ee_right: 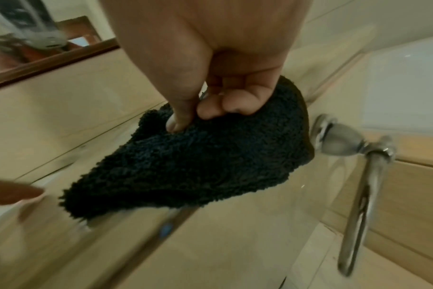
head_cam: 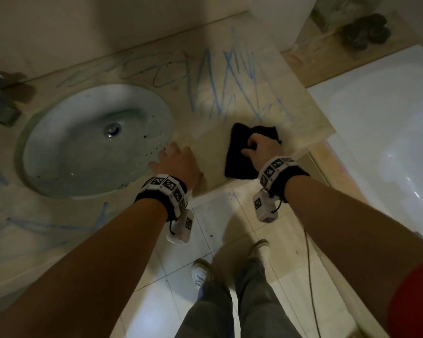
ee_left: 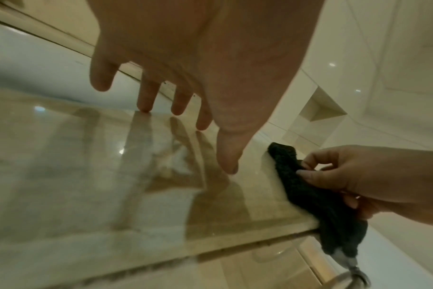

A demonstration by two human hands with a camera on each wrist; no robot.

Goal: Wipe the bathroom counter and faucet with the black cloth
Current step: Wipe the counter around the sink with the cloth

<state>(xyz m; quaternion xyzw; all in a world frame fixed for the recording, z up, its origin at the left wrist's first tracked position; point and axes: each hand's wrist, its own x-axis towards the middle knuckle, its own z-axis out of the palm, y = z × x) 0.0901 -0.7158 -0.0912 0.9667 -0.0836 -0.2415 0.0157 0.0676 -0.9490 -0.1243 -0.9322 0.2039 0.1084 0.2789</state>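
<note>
Right hand (head_cam: 261,148) has its fingers and thumb curled into the black cloth (head_cam: 239,157), gripping a bunch of it; the right wrist view shows the thumb and fingertips pressed into the pile. That cloth lies on the beige worktop (head_cam: 205,132) at its front edge, right of the sink (head_cam: 59,154), with one end drooping over the edge. Left hand (head_cam: 175,162) is spread flat with straight fingers, holding nothing, its fingertips touching the worktop between the sink's rim and the cloth. Blue scribbles (head_cam: 220,89) cover the worktop behind both hands and run on at the left front. Inside the oval sink sit a metal drain plug (head_cam: 112,129) and a scatter of small dark specks (head_cam: 154,152) along its right side. A faucet (head_cam: 0,98) stands at the far left, blurred. In the right wrist view a chrome towel ring (ee_right: 359,176) hangs below the worktop, just beside the cloth.
</note>
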